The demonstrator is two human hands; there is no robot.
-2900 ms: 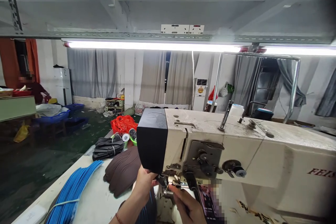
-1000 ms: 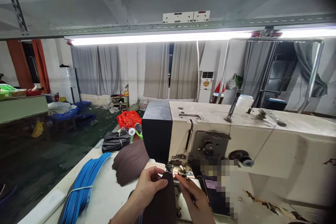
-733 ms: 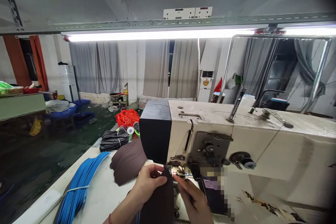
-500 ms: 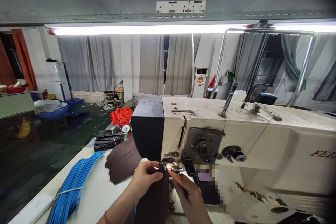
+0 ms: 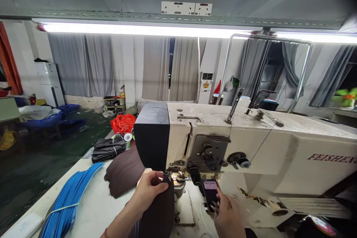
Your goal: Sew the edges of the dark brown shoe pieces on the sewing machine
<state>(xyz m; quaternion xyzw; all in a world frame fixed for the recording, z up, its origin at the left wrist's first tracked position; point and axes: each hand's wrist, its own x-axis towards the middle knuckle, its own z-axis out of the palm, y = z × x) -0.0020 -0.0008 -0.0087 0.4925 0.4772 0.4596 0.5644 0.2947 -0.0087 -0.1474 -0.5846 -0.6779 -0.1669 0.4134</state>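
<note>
My left hand [image 5: 150,191] pinches the top edge of a dark brown fabric piece [image 5: 158,214] between thumb and fingers, just under the head of the sewing machine [image 5: 223,145]. The fabric hangs down toward me, beside the machine's needle area. My right hand [image 5: 228,214] is at a smartphone [image 5: 210,193] lying on the machine bed, its index finger stretched out to the lit screen. Nothing is held in that hand, and its other fingers are loosely bent. Left of my left hand rests a fanned stack of brown curved pieces [image 5: 125,171].
A tied bundle of blue strips [image 5: 65,200] lies on the white table, near a white box-like object [image 5: 25,227]. Behind them are a black bundle [image 5: 108,148], thread spools [image 5: 127,137] and a red plastic bag [image 5: 122,122]. A metal thread stand rises behind the machine.
My right hand has left the fabric beside the needle and moved right to the phone. My left hand keeps its pinch on the fabric. The view has turned slightly right.
</note>
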